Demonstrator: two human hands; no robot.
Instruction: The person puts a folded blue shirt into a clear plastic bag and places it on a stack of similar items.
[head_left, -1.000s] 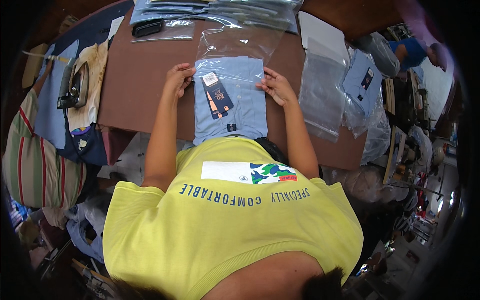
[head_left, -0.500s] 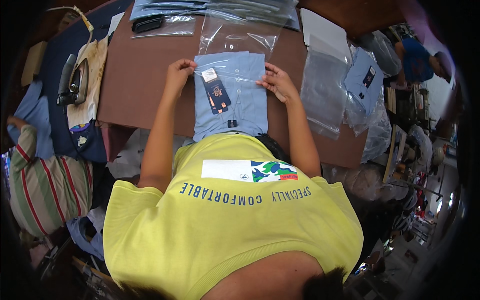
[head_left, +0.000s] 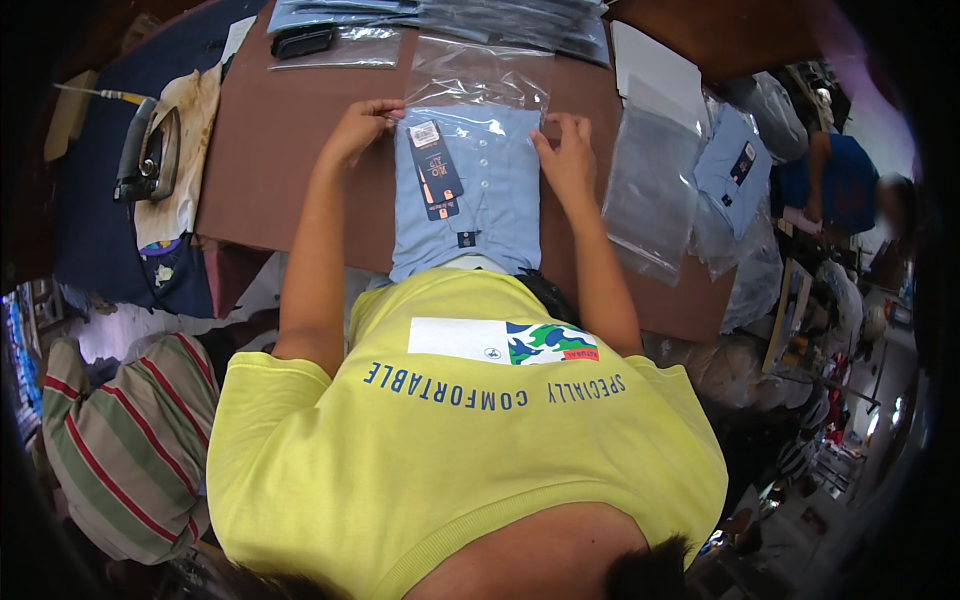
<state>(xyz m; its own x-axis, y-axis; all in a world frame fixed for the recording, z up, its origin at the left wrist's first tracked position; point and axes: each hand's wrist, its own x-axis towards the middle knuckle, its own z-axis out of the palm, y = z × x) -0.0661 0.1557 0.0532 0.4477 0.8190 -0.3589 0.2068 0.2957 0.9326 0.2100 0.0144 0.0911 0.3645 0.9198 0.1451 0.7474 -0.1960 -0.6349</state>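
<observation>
Since half a second ago, a co-worker at eight o'clock has drawn back from the iron, and the right hand has slid outward. At nine o'clock the iron sits on a stained cloth. On the brown worktop, the left hand, at ten, is narrow, pinching a clear bag. A folded blue shirt lies centrally between the hands, dark tag on its front, the bag reaching toward twelve. At two, the right thumb and forefinger stand slightly apart by the shirt's edge; whether they grip plastic, I can't tell. Farther out, at three, lie flat clear bags.
</observation>
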